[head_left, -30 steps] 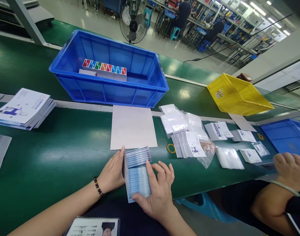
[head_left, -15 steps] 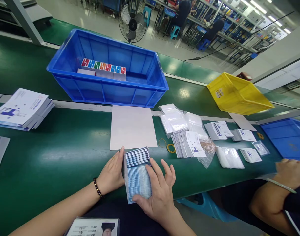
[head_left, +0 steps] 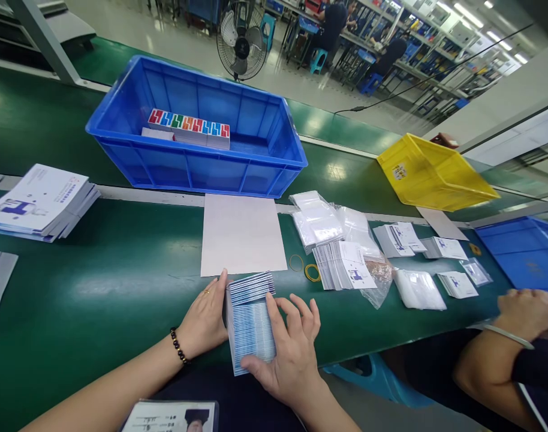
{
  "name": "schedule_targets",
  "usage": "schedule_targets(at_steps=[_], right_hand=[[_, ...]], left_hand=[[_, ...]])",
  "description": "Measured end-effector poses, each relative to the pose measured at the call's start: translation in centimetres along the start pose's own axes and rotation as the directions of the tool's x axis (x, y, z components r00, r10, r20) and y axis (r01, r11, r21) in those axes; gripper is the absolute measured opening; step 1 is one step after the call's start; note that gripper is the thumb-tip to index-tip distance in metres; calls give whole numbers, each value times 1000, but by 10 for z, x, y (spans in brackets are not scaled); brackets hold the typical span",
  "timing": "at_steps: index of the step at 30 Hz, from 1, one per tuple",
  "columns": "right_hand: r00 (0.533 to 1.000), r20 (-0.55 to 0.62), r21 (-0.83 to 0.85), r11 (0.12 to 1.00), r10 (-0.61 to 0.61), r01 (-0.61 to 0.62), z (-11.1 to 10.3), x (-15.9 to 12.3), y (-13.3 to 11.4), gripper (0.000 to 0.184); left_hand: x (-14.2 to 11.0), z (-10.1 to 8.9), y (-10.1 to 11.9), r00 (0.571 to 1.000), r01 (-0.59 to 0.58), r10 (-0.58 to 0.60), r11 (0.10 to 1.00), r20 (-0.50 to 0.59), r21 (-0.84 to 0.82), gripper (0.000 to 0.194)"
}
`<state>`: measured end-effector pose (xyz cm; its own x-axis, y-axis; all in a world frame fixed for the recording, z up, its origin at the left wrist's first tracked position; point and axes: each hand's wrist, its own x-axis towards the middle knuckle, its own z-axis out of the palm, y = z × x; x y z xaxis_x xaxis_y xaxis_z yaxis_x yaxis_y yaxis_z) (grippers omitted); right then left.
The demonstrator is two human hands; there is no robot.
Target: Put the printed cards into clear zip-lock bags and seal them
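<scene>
Head view. One stack of thin leaflets point(head_left: 253, 330), edges blue and white, at the near side of the green counter point(head_left: 121, 288), held between both hands. Left hand point(head_left: 205, 313): fingers extended together, laid along the stack's left side. Right hand point(head_left: 292, 342): half open, thumb and forefinger against the stack, other fingers spread. Beyond the stack: one pale sheet point(head_left: 244, 234); above it, one blue bin point(head_left: 202, 169) containing colour-topped blocks point(head_left: 188, 125). Right of the sheet: yellow rubber bands point(head_left: 312, 279), clear bags point(head_left: 319, 222). Left: one pile of booklets point(head_left: 38, 195).
</scene>
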<state>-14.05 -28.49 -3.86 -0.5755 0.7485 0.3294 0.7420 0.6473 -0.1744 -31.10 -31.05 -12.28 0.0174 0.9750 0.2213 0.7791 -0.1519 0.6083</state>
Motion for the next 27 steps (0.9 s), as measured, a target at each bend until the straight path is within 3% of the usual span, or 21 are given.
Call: schedule_targets(at_steps=[12, 27], right_hand=[[1000, -13, -9, 1000, 1, -1, -1, 2, 0, 75], [1000, 11, -1, 1000, 3, -3, -2, 11, -1, 82]], left_hand=[[-1, 0, 1, 1000, 17, -17, 1000, 14, 1, 99], [0, -1, 1, 1000, 11, -11, 1000, 28, 14, 101]])
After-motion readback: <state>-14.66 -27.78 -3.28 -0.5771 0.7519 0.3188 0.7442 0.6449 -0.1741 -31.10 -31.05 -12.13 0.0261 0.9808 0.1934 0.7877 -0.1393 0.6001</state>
